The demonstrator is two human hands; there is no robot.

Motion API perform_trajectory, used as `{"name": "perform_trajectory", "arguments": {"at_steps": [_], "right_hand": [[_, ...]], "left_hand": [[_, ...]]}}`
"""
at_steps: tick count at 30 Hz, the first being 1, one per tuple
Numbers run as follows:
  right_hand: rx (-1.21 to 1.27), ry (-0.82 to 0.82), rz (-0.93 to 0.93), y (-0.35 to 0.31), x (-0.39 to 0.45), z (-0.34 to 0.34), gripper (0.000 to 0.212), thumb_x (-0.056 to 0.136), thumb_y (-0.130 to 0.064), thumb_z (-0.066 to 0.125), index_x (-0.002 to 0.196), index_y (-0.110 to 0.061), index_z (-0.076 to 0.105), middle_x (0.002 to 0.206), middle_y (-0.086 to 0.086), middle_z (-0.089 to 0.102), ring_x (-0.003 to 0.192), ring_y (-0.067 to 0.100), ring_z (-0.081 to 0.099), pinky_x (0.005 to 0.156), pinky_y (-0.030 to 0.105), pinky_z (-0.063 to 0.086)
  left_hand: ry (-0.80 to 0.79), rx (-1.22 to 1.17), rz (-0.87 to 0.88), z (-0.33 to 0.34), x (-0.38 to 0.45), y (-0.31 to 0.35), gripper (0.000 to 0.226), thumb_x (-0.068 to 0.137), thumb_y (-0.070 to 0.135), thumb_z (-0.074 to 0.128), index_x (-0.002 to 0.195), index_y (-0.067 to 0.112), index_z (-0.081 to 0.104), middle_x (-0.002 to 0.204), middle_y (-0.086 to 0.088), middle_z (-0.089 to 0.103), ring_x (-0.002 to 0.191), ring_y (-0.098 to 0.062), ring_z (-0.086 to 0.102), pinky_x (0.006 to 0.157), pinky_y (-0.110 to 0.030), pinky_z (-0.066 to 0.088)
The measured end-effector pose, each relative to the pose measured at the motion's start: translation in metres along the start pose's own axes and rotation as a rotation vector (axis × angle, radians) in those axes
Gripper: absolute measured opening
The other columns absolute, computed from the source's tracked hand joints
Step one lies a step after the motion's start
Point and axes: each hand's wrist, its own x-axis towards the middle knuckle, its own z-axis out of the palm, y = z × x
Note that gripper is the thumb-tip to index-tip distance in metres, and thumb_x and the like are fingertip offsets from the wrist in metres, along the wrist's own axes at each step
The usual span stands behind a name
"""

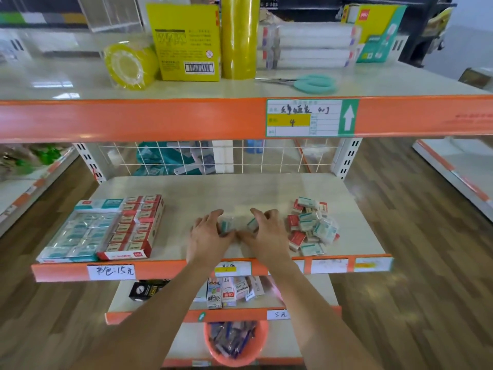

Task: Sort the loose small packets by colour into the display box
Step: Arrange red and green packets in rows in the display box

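Teal packets: I had one in each hand over the middle shelf, both clear-wrapped with a teal stripe.
Left hand (210, 232): my fingers curled over a teal packet (226, 226) and pinched it against the thumb, just above the shelf (213, 190).
Right hand (266, 231): my fingers arched over a second packet (253, 224) and gripped it the same way; the two thumbs nearly met between the packets.
Pile (312, 227): loose red and teal packets lay heaped just to the right of my right hand, some overlapping, some tilted.
Display box (106, 231): it sat at the left end of the same shelf, well apart from my hands, with teal packets filling its left part and red ones in rows on its right.
Top shelf: scissors (306, 82) with teal handles lay near the front edge, and yellow tape rolls (130, 64) stood further left.
Below: an orange basket (236, 343) of small items sat on the lowest shelf, between my forearms.
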Motion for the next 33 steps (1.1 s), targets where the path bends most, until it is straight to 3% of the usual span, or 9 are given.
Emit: {"name": "perform_trajectory", "arguments": {"at_steps": [3, 6, 8, 9, 12, 15, 20, 25, 33], "right_hand": [[-0.043, 0.036, -0.028, -0.003, -0.001, 0.002, 0.031, 0.084, -0.04, 0.068, 0.105, -0.018, 0.067, 0.104, 0.002, 0.04, 0.095, 0.024, 0.049, 0.084, 0.04, 0.048], [0.062, 0.113, -0.086, 0.002, -0.002, 0.004, 0.015, 0.084, -0.022, 0.06, 0.096, -0.014, 0.065, 0.097, 0.004, 0.053, 0.09, 0.027, 0.053, 0.079, 0.046, 0.049], [0.167, 0.097, -0.086, 0.002, -0.004, 0.0, 0.022, 0.087, -0.013, 0.055, 0.108, -0.013, 0.061, 0.096, 0.003, 0.061, 0.091, 0.023, 0.056, 0.081, 0.043, 0.049], [0.207, 0.072, -0.075, 0.0, -0.005, -0.003, 0.026, 0.09, -0.01, 0.054, 0.115, -0.013, 0.058, 0.097, 0.001, 0.063, 0.091, 0.02, 0.058, 0.081, 0.038, 0.05], [0.274, 0.025, -0.053, -0.001, -0.007, -0.008, 0.03, 0.096, -0.013, 0.05, 0.125, -0.02, 0.054, 0.096, -0.007, 0.065, 0.085, 0.01, 0.06, 0.074, 0.028, 0.05], [0.269, 0.031, -0.069, 0.001, -0.007, -0.004, 0.023, 0.097, -0.014, 0.05, 0.115, -0.019, 0.064, 0.102, -0.008, 0.069, 0.091, 0.006, 0.06, 0.082, 0.024, 0.048], [0.214, 0.064, -0.085, 0.005, -0.002, 0.0, 0.023, 0.09, -0.01, 0.056, 0.107, -0.016, 0.07, 0.103, -0.003, 0.069, 0.096, 0.013, 0.06, 0.084, 0.022, 0.043], [0.141, 0.054, -0.063, 0.009, 0.001, 0.007, 0.039, 0.083, -0.03, 0.071, 0.12, -0.022, 0.063, 0.109, -0.004, 0.066, 0.101, 0.019, 0.053, 0.089, 0.033, 0.045], [0.269, -0.009, -0.049, 0.012, -0.002, 0.0, 0.051, 0.091, -0.011, 0.06, 0.138, -0.028, 0.052, 0.113, -0.006, 0.064, 0.108, 0.009, 0.048, 0.09, 0.022, 0.036]], "left_hand": [[-0.05, -0.018, -0.005, 0.0, -0.002, -0.002, 0.055, 0.078, 0.058, 0.058, 0.128, 0.041, 0.044, 0.084, 0.007, 0.059, 0.087, -0.019, 0.055, 0.079, -0.037, 0.051], [0.012, -0.107, 0.019, -0.002, -0.004, 0.0, 0.037, 0.089, 0.038, 0.054, 0.126, 0.036, 0.048, 0.087, 0.009, 0.063, 0.078, -0.014, 0.058, 0.07, -0.033, 0.052], [0.084, -0.155, 0.002, -0.006, -0.003, -0.001, 0.04, 0.089, 0.016, 0.052, 0.126, 0.029, 0.051, 0.107, 0.007, 0.058, 0.08, -0.012, 0.058, 0.061, -0.025, 0.049], [0.086, -0.137, 0.025, -0.007, -0.002, -0.002, 0.045, 0.085, 0.008, 0.051, 0.127, 0.027, 0.053, 0.116, 0.007, 0.054, 0.089, -0.013, 0.056, 0.064, -0.025, 0.049], [-0.015, 0.016, 0.131, -0.003, 0.001, -0.004, 0.051, 0.08, 0.004, 0.051, 0.126, 0.025, 0.058, 0.129, 0.009, 0.052, 0.118, -0.016, 0.041, 0.093, -0.036, 0.046], [-0.044, 0.104, 0.137, -0.001, 0.001, -0.003, 0.045, 0.08, 0.009, 0.051, 0.121, 0.026, 0.062, 0.123, 0.009, 0.056, 0.117, -0.014, 0.038, 0.098, -0.032, 0.036], [0.048, 0.141, 0.035, -0.001, -0.002, 0.0, 0.035, 0.079, 0.017, 0.053, 0.111, 0.023, 0.065, 0.112, 0.001, 0.054, 0.108, -0.02, 0.04, 0.091, -0.035, 0.039], [0.055, 0.119, 0.043, -0.002, -0.001, 0.0, 0.034, 0.078, 0.018, 0.053, 0.111, 0.022, 0.058, 0.113, 0.005, 0.055, 0.109, -0.016, 0.04, 0.09, -0.033, 0.038], [0.024, 0.089, 0.066, -0.003, 0.001, -0.001, 0.043, 0.077, 0.017, 0.055, 0.119, 0.023, 0.057, 0.114, 0.004, 0.056, 0.112, -0.017, 0.04, 0.093, -0.035, 0.04]]}}
